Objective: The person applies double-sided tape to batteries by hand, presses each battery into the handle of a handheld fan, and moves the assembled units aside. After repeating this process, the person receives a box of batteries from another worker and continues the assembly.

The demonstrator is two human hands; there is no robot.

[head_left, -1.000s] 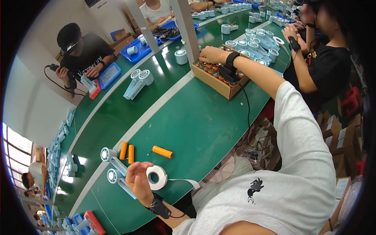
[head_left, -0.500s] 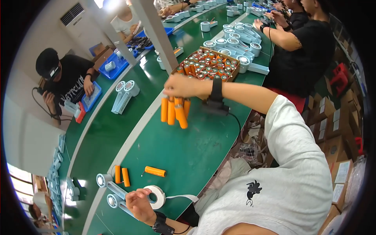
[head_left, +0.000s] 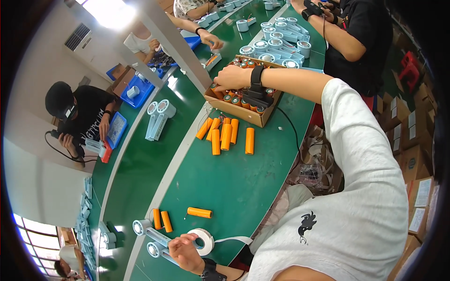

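My right hand (head_left: 233,77) is over the cardboard box (head_left: 234,111) of orange cylindrical battery cells, its fingers bent down together at the box's left side. The fingertips are partly hidden, and what they grip cannot be made out. Several loose orange battery cells (head_left: 226,136) lie in a cluster in front of the box. My left hand (head_left: 185,253) rests with loosely bent, parted fingers beside a roll of white tape (head_left: 209,240), whose loose end trails right. Near it lie a single battery cell (head_left: 199,212) and two more cells (head_left: 166,221).
Two light-blue round-headed parts with handles (head_left: 140,227) lie left of my left hand. More such parts (head_left: 276,44) stand behind the box. A grey post (head_left: 180,42) rises at the box's left. Co-workers sit across and at the far right. A black cable (head_left: 296,136) hangs from my right wrist.
My right hand has let go of several battery cells, which now lie on the table, and has moved up to the box. My left hand stays beside the tape roll. The view has shifted slightly.
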